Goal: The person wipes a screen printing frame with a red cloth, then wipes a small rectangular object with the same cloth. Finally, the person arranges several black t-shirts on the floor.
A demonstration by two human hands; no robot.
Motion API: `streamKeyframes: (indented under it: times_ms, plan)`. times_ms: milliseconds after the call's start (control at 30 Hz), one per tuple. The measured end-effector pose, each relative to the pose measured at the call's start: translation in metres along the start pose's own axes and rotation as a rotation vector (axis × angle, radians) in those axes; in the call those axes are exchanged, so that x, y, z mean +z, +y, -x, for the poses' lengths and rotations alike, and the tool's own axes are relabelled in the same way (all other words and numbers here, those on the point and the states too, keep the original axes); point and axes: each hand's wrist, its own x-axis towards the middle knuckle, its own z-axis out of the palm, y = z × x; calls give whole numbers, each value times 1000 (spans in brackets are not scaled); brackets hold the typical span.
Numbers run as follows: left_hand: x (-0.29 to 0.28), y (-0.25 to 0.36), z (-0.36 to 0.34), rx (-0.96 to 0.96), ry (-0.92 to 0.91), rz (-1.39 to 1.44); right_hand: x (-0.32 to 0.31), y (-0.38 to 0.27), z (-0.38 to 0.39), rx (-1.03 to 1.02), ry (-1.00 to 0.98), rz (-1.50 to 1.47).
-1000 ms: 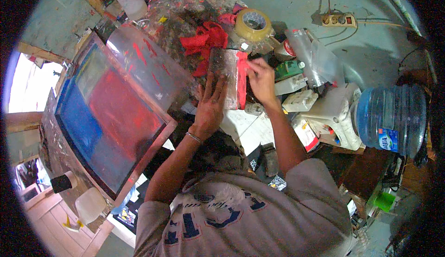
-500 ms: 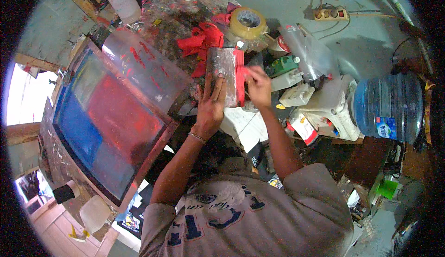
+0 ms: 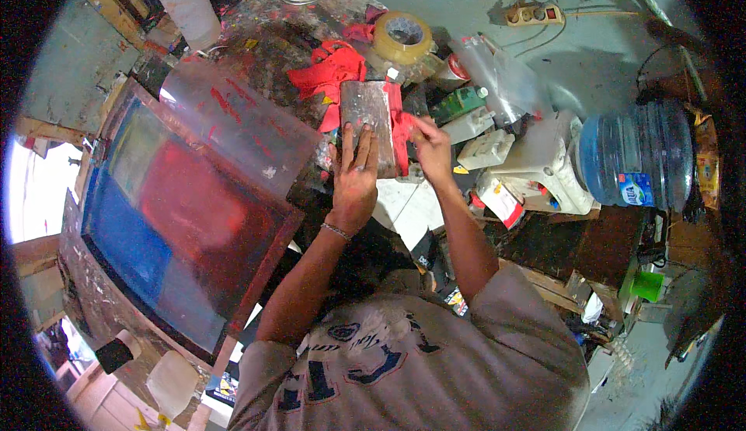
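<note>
A flat, worn grey-brown board (image 3: 365, 108) lies on the cluttered worktop, with a pale, red-smeared right edge. Across its near part my left hand (image 3: 355, 186) rests flat, its fingers stretched out and pressing the board down. At the right edge my right hand (image 3: 432, 150) is closed in a pinch on what looks like a red rag (image 3: 403, 126), which touches that edge. Its exact kind is hard to make out. Just beyond the board is a crumpled heap of red cloth (image 3: 330, 72). A roll of clear yellowish tape (image 3: 402, 36) sits past it.
To the left stands a framed screen (image 3: 194, 198) with blue and red areas, beside a clear sheet (image 3: 241, 124) streaked red. On the right are a green bottle (image 3: 458, 104), white containers (image 3: 486, 149) and a large blue water jug (image 3: 637, 155). A power strip (image 3: 535, 14) lies farther off.
The whole view has shifted slightly. My right hand stays at the board's right edge, where the red material now looks more bunched. My left hand still lies on the board.
</note>
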Motion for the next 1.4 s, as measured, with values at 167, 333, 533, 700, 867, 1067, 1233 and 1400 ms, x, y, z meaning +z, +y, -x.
streamKeyframes:
  times_ms: [167, 333, 533, 700, 867, 1067, 1233, 1400]
  plan:
    - [-2, 4, -3, -14, -32, 14, 16, 15, -77, -151, 59, 100]
    - [4, 0, -2, -29, -12, -28, 0, -19, -24, -267, -113, 318]
    - [3, 1, -1, -41, 23, -28, -17, -34, 50, -377, -151, 240]
    - [-9, 9, -5, -69, -40, -43, -1, -22, -18, -416, -69, 321]
    - [-10, 8, -6, -51, 16, -30, -10, -20, 14, -438, -157, 307]
    - [-13, 11, -10, -84, -40, -44, -23, -12, 51, -322, -145, -1]
    - [-14, 12, -10, -48, 20, 45, 0, -12, 10, -330, 67, 91]
    - [-15, 11, -14, -47, 31, -32, -14, -5, 70, -256, -41, -74]
